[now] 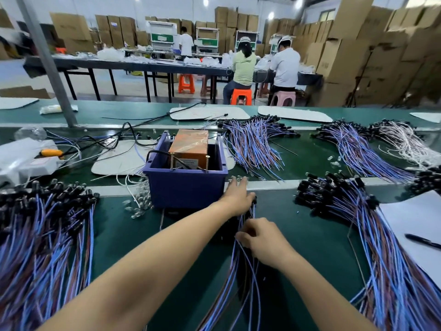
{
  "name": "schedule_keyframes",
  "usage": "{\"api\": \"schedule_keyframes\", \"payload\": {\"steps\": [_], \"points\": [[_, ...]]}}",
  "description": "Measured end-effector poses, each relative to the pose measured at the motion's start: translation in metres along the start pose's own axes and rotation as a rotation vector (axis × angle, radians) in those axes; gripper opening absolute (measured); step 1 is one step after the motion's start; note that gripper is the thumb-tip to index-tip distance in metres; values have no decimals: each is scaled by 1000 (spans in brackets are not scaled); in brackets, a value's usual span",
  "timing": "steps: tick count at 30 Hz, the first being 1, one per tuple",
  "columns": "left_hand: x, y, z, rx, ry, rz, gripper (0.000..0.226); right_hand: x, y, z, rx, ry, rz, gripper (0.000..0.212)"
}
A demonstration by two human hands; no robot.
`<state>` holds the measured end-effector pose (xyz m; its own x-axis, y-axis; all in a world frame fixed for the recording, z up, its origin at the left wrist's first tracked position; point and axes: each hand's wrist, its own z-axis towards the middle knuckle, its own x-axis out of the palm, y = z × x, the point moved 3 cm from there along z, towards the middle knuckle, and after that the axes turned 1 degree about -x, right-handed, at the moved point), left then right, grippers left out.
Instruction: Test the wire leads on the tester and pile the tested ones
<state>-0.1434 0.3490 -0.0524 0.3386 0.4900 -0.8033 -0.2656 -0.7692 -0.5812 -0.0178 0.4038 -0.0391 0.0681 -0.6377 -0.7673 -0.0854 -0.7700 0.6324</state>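
Observation:
The tester is an orange box (191,145) with two upright screws, set inside a blue plastic bin (185,187) on the green bench. Just right of the bin, my left hand (237,198) grips the black-capped top of a bundle of blue and brown wire leads (245,271). My right hand (261,240) pinches the same bundle's wires a little lower down. A large pile of leads (45,235) lies at the left. A second large pile of leads (372,235) spreads at the right.
Further piles of leads (253,142) lie behind the bin, with a white-wired pile (405,142) at far right. White paper with a pen (422,241) sits at the right edge. Loose clear bulbs (139,204) lie left of the bin. People sit at a far table.

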Motion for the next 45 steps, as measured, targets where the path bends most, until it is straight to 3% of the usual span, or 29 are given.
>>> {"api": "schedule_keyframes", "payload": {"steps": [5,11,15,21,24,26,28,31,34,36,39,43,45], "points": [[0,-1,13,92,-76,60,59,-11,-10,1,15,-63,103,28],[3,4,12,139,-185,18,34,-19,-35,19,241,-228,325,31],[7,4,3,201,-382,-60,25,-14,-31,36,279,-264,585,13],[-5,-10,-15,250,-451,-110,32,-11,-32,29,219,-315,513,25],[-26,-20,-57,488,-454,-161,29,-20,-30,18,163,-380,418,20],[-42,-9,-103,690,-440,-51,26,-25,-23,11,92,-383,388,12],[-59,23,-146,756,-428,121,23,-24,-12,3,33,-298,374,19],[-92,94,-185,531,-404,413,22,-9,8,-7,-33,-133,361,23],[-122,179,-194,-52,-188,889,53,8,29,-13,-95,-33,364,23],[-135,208,-202,-266,-91,944,51,19,43,-15,-131,28,368,22],[-143,218,-198,-250,-211,670,32,35,58,-17,-170,99,354,20],[-149,202,-196,-179,-367,369,31,51,68,-22,-151,171,365,19],[-159,178,-200,-85,-522,192,29,54,71,-26,-83,228,512,21]]}}
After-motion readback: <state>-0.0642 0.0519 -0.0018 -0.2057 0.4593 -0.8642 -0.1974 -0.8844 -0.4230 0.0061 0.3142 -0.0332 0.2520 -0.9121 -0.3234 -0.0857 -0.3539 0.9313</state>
